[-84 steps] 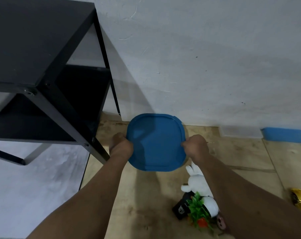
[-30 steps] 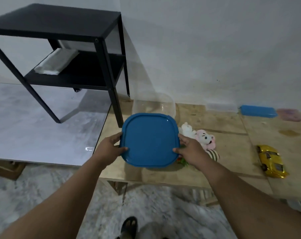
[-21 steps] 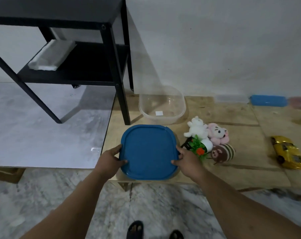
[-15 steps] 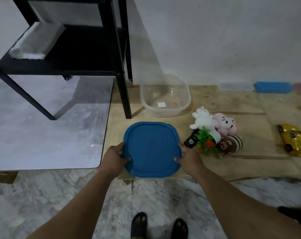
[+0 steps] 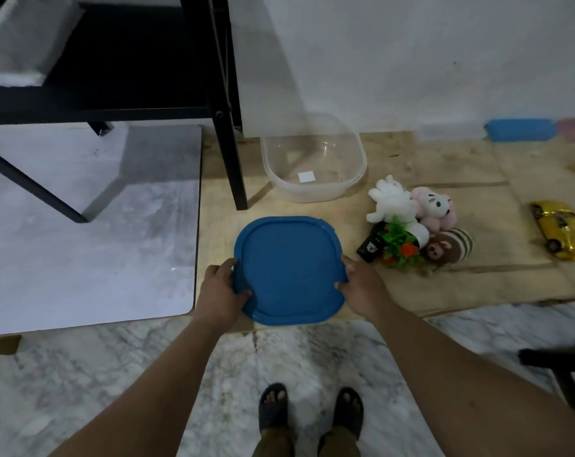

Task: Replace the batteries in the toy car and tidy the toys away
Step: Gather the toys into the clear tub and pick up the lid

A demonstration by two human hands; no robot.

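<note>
The car (image 5: 563, 230) sits way off to the right on the wooden board (image 5: 477, 278), well apart from everything else — shiny yellow-gold, lying flat, nobody touching it. Can't tell from here whether its battery hatch has been opened.

What's actually in hand is the tidy-up bit, or the setup for it. The person holds a blue lid (image 5: 289, 270) low at the board's near edge, whether resting on it or just above is hard to say. The left hand (image 5: 220, 289) grips its left rim, the right hand (image 5: 362, 285) its right rim, fingers curled round the edge on both sides.

Just beyond the lid is the clear tub (image 5: 314, 159), open and with only a small white label showing inside. The plush toys (image 5: 418, 222) are heaped just right of the lid, with a little fake plant among them.

Looks like the next move is letting go of the lid somewhere out of the way, then reaching right — for the car if the batteries aren't done yet.
</note>
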